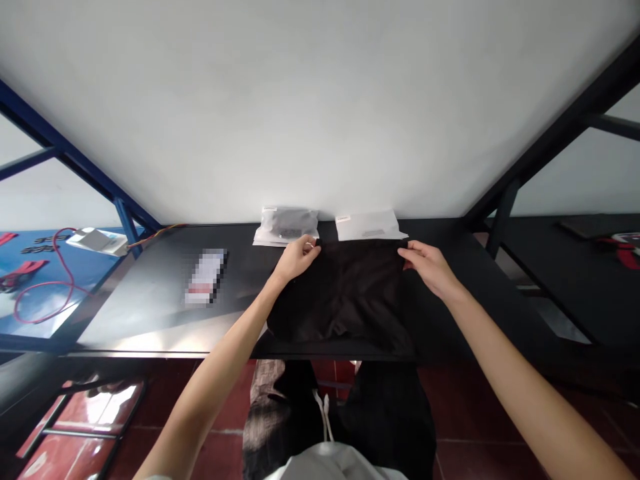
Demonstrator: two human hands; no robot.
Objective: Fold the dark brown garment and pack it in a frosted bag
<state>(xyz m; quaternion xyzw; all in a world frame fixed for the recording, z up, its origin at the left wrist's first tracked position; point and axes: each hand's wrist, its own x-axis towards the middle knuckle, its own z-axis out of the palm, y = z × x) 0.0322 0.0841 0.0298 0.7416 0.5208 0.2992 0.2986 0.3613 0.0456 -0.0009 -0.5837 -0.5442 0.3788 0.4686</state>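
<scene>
I see black cloth (pixel 345 293) flat on the black table (pixel 150 300) near its front edge. My left hand (pixel 296 257) and right hand (pixel 427 265) pinch its far corners, fingers clamped. Beyond: two plastic bags (pixel 287 225).

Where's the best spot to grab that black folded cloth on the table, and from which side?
Probably by its two far corners, coming in from the near side over the top. The black cloth lies flat on the black table, so only its edges offer a pinch. The left hand and right hand already sit at those far corners, just short of the plastic bags.
</scene>
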